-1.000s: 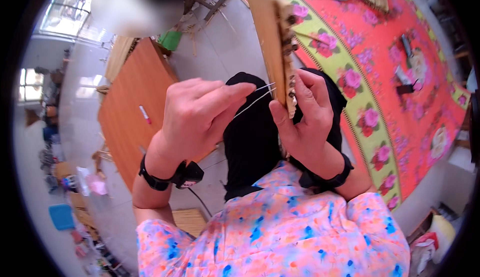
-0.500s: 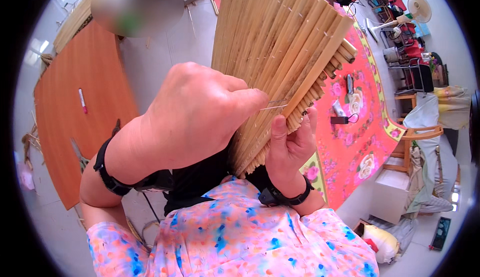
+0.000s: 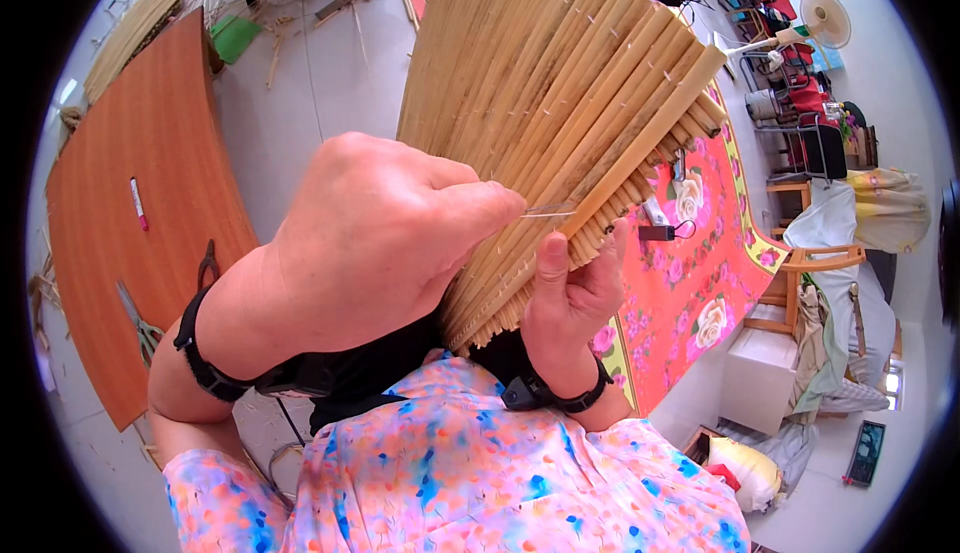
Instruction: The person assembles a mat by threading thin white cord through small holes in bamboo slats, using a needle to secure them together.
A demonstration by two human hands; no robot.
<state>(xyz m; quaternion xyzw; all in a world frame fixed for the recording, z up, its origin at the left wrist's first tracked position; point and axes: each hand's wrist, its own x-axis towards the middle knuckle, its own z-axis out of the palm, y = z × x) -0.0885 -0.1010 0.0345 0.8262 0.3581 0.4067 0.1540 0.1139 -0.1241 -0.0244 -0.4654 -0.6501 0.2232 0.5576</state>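
A stiff, fan-shaped panel of pale yellow stalks [image 3: 580, 73], laid side by side and crossed by rows of small light stitches, stands tilted in front of me. My left hand [image 3: 385, 233] is closed over its face, pinching a thin pale strand [image 3: 552, 215] that runs to the panel's right border. Whether the strand is thread or a needle is too fine to tell. With thumb in front and fingers behind, my right hand [image 3: 575, 288] grips that border just below the strand. The panel's lower left part is hidden behind my left hand.
On the left is a brown wooden board [image 3: 150, 193] bearing a marker pen [image 3: 138, 203] and scissors [image 3: 140, 323]. A red floral cloth [image 3: 665, 353] spreads beyond the panel at right, with a small dark object [image 3: 658, 233] on it. A wooden chair [image 3: 820, 259] stands farther right.
The surroundings have shifted left in view, uncovering more of the scissors. The panel leans slightly more to the left. Both hands keep their grips, and the pale strand lies flatter.
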